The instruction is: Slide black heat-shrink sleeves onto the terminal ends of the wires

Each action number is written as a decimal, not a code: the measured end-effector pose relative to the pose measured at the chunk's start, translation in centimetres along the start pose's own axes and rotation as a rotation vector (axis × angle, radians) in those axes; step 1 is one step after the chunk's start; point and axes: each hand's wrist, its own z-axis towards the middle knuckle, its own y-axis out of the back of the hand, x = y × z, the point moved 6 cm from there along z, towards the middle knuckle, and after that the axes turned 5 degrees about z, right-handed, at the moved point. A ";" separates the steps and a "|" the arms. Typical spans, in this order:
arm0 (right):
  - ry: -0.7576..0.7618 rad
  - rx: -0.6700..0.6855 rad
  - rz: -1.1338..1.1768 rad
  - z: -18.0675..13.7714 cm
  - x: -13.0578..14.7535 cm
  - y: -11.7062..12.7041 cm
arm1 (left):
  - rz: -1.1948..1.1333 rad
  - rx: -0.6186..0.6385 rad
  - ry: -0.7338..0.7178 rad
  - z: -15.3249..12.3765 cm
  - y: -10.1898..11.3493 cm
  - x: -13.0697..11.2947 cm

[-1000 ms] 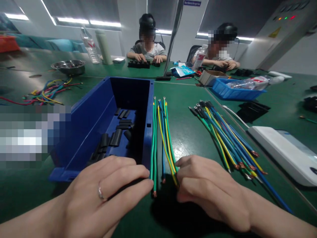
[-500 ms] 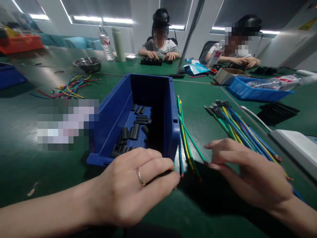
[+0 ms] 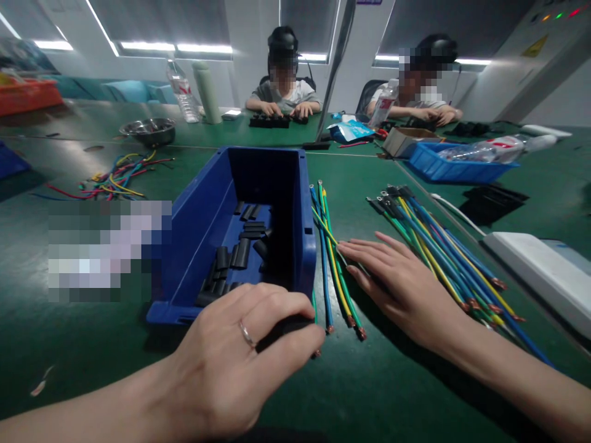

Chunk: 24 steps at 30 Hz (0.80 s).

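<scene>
My left hand (image 3: 240,363), with a ring on one finger, is curled around a black tube piece (image 3: 284,325) just in front of the blue bin (image 3: 189,246). The bin holds several black tube pieces (image 3: 240,246). Right of the bin lies a small bunch of green, yellow and blue wires (image 3: 330,258). My right hand (image 3: 397,286) lies flat on the green table, fingers stretched out, fingertips touching that bunch. A larger bundle of wires with terminals (image 3: 438,252) lies to the right of my right hand.
A white box (image 3: 540,277) sits at the right edge. Loose coloured wires (image 3: 111,178) and a metal bowl (image 3: 148,129) lie far left. Two people work across the table, near a second blue tray (image 3: 457,169), bottles and a slanted pole (image 3: 335,67).
My right hand has moved forward from the wire ends and flattened beside the small bunch, shifting some wires. My left hand stays curled by the bin's front.
</scene>
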 end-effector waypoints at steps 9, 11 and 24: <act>0.070 -0.080 0.048 0.2 1.2 2.0 | 0.001 0.027 -0.022 -0.1 0.1 0.0; 0.069 -0.031 0.069 0.2 1.1 1.3 | -0.030 0.017 0.016 0.1 0.2 0.1; -0.110 0.017 0.124 -0.9 -1.2 -0.2 | -0.263 0.010 0.174 1.3 1.8 0.5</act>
